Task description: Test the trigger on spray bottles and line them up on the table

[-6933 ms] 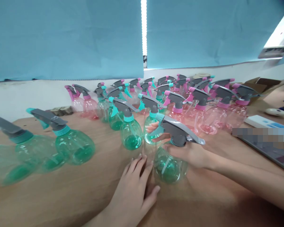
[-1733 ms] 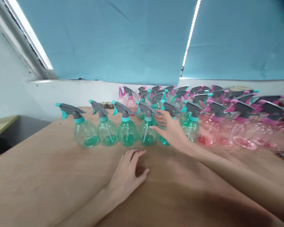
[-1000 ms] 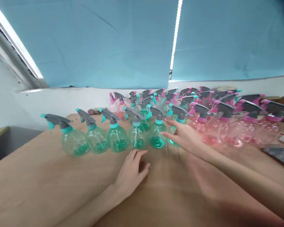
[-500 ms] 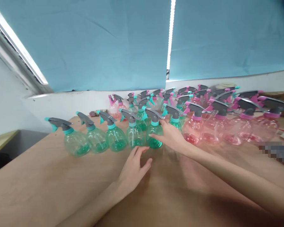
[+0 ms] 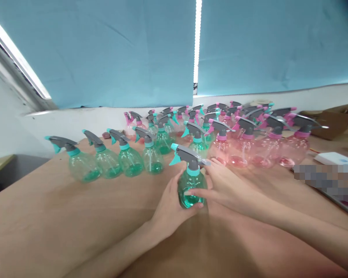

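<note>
A green spray bottle with a grey trigger head and teal nozzle stands on the brown table, pulled out in front of the others. My left hand cups its left side and base, fingers wrapped round it. My right hand grips its right side, with the index finger lying across the front. To the left, a row of green spray bottles stands along the table. Behind and to the right stand several pink spray bottles.
More green and pink bottles crowd the back of the table by the white wall. A cardboard box sits at the far right, and a white flat object lies near it. Blue blinds hang behind. The table edge drops off at the left.
My right hand has drawn one green bottle out of the row toward me. My left hand has risen off the table and closed round the bottle's left side.
</note>
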### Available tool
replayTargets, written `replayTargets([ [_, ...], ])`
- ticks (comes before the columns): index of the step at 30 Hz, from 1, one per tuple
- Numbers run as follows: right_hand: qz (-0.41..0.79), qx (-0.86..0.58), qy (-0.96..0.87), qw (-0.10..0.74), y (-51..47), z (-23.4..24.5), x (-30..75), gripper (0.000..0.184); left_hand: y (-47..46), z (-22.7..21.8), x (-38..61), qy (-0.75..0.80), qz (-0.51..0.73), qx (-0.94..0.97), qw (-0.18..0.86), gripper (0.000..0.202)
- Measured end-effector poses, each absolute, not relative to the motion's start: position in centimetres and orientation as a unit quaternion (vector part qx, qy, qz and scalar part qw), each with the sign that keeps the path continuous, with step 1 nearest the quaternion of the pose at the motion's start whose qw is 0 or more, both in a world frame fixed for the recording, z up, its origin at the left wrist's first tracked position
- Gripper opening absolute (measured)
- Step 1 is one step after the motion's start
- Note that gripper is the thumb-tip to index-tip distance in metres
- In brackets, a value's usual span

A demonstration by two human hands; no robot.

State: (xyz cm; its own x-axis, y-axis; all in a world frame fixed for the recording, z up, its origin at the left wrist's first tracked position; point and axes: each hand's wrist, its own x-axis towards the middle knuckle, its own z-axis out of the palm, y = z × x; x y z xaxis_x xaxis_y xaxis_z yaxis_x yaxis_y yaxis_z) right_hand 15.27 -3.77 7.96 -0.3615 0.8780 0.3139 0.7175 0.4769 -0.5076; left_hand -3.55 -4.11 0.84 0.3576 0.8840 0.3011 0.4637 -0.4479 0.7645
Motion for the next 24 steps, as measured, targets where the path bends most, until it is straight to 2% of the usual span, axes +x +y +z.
replayTargets([
  [4, 0.233, -0.406, -0.815, 0.341, -3.4, 7.6, 17.8, 0.039, -4.4, 0.6, -1.4, 0.385, 0.362, 0.789, 0.314, 0.084],
  [8, 0.34, -0.383, -0.762, 0.396, -2.6, 6.9, 19.3, 0.05, -4.5, 0.7, 0.9, 0.329, 0.371, 0.811, 0.312, 0.089],
  [11, 0.34, -0.376, -0.745, 0.433, -2.3, 6.5, 19.8, 0.045, -4.4, 0.9, 2.5, 0.303, 0.361, 0.817, 0.333, 0.096],
  [15, 0.321, -0.368, -0.744, 0.456, -2.2, 6.3, 20.5, 0.028, -4.1, 0.9, 3.6, 0.304, 0.346, 0.811, 0.361, 0.09],
  [18, 0.335, -0.365, -0.746, 0.444, -2.0, 6.5, 20.9, 0.034, -3.8, 0.7, 3.5, 0.331, 0.316, 0.813, 0.36, 0.086],
  [24, 0.34, -0.371, -0.746, 0.436, -1.1, 7.0, 20.9, 0.032, -2.5, 0.5, 1.2, 0.374, 0.241, 0.86, 0.251, 0.08],
])
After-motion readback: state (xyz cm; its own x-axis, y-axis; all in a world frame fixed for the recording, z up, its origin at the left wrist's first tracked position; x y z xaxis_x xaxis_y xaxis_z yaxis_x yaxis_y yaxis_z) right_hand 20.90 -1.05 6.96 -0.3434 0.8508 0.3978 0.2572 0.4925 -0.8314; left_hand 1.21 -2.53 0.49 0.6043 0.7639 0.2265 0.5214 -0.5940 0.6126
